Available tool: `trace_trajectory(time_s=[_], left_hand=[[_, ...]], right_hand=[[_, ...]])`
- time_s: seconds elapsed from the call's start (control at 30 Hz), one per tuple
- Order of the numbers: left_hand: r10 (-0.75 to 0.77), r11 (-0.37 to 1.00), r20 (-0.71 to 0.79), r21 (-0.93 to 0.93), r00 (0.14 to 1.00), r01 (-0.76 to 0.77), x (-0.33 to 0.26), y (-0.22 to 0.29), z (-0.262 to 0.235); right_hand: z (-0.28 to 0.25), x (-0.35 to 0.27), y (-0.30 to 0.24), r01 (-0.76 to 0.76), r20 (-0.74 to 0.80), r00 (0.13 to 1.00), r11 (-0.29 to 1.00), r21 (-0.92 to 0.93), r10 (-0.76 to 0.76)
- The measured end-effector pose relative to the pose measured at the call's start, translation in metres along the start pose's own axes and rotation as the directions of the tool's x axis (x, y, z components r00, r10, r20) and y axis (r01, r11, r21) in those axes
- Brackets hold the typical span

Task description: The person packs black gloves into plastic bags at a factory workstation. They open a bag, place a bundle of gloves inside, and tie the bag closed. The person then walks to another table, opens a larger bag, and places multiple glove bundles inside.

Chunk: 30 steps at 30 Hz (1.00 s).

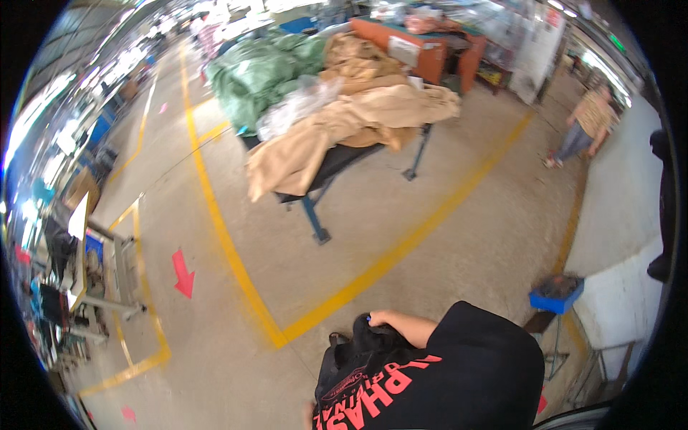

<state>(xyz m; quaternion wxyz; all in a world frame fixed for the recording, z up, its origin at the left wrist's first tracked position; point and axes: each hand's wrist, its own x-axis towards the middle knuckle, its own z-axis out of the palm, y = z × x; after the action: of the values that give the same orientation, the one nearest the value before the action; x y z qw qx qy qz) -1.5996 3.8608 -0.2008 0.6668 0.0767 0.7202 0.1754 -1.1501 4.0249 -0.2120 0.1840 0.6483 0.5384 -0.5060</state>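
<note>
the concrete workshop floor (430,236) fills most of the frame, marked with yellow lane lines (222,236) and a red arrow (183,274) at left centre. in the upper middle stands a dark table (337,168) heaped with tan fabric (337,132), clear plastic and green sacks (261,68). a white wall (623,215) runs down the right edge, with a small blue bin (557,294) on a stand at its foot, and another person (584,122) walks at upper right. metal machine frames (107,279) crowd the left edge.

at the bottom centre is a bundle of black garments with red print (380,376), held against the body. the right hand (401,326) lies on top of it, fingers curled down into the cloth, gripping it. the left hand (309,416) shows only as a sliver at the bottom edge under the bundle; i cannot tell how its fingers are set.

the bundle looks loosely gathered, so a sleeve could slip free, trail and catch underfoot. the blue bin and its stand sit close on the right, a likely snag. open room lies ahead and to the left across the lane.
</note>
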Motion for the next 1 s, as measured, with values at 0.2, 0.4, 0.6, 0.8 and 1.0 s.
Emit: trace_trajectory(time_s=[0.2,0.4,0.6,0.8,1.0], left_hand=[[0.404,0.903,-0.143,0.22,0.904,-0.369,0.089,0.311,-0.07],[0.391,0.92,-0.18,0.103,0.903,-0.378,0.126,0.513,-0.07],[-0.008,0.998,-0.185,0.059,0.983,0.019,0.177,0.573,-0.041],[-0.135,0.99,-0.047,0.023,0.99,0.136,0.26,0.7,-0.029],[-0.14,0.986,0.007,0.089,0.99,0.139,0.354,0.917,-0.068]], right_hand=[[-0.135,0.111,-0.138,0.023,0.112,0.992,0.964,0.263,-0.054],[-0.286,0.226,-0.265,0.172,0.307,0.934,0.983,0.066,-0.184],[-0.501,0.288,-0.453,0.221,0.457,0.858,0.972,0.081,-0.233],[-0.65,0.408,-0.566,0.381,0.144,0.898,0.899,0.215,-0.415],[-0.735,0.545,-0.553,0.068,-0.202,0.979,0.965,0.253,-0.016]])
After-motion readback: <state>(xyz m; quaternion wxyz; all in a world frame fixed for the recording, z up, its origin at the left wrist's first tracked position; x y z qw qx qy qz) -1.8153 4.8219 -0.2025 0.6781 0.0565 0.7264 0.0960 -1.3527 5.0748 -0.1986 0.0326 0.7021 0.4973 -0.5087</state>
